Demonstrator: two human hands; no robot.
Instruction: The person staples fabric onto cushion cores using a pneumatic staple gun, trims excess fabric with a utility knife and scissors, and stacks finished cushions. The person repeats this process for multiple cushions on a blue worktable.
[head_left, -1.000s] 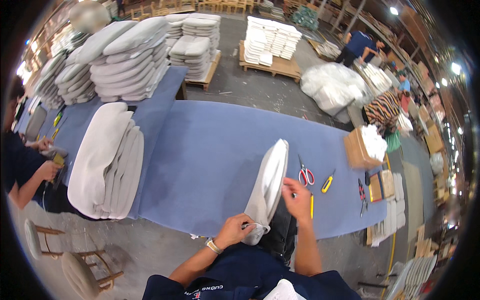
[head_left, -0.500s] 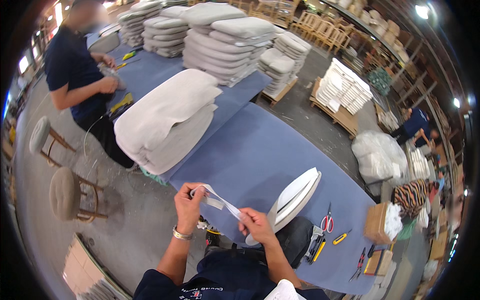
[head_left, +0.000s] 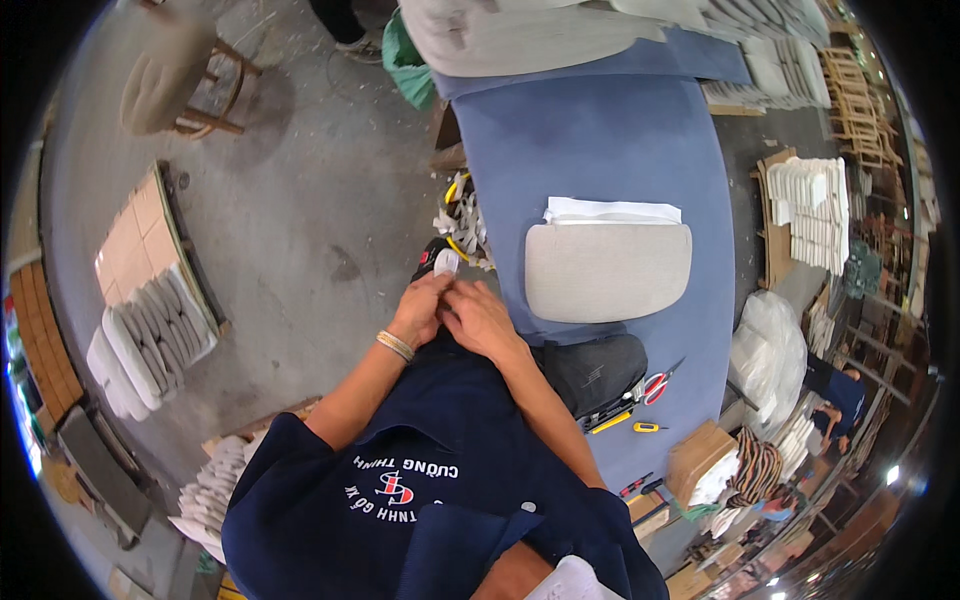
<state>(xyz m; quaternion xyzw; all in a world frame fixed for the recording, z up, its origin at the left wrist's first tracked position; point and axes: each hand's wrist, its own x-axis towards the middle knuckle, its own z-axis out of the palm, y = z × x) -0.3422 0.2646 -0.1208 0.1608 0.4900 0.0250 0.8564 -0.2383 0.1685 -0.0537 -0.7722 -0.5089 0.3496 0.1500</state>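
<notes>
Low in front of my body, my left hand and my right hand meet with bent fingers. A small bunched bit of white strip shows just past their fingertips; the fingers hide the rest of it. To the right of my hands, a light grey padded seat cushion lies on the blue-covered table. A white edge of lining sticks out along its far side. Neither hand touches the cushion.
Red-handled scissors, a yellow cutter and a dark pouch lie at the table's right. A bin of scraps stands beside the table's left edge. Stacked cushions and a stool are on the left.
The white strip, stretched between my hands before, is now bunched as the hands come together. The cushion, earlier tilted up beside my right hand, now lies flat. My view has turned.
</notes>
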